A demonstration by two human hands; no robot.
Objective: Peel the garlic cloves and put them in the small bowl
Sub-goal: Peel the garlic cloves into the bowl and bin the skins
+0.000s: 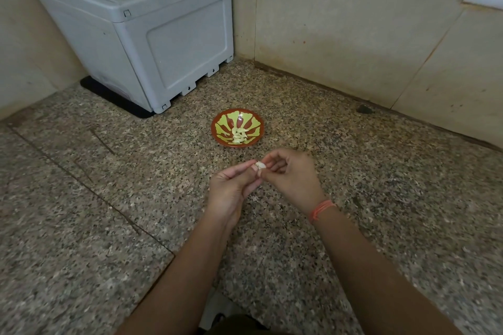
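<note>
Garlic clove pinched between both hands, above speckled granite surface.

Left hand and right hand meet fingertip to fingertip on the pale clove; how much skin remains is hard to tell. Round red-rimmed bowl, green-patterned, holds peeled cloves just beyond. Grey plastic box in corner. Orange thread on right wrist.
</note>
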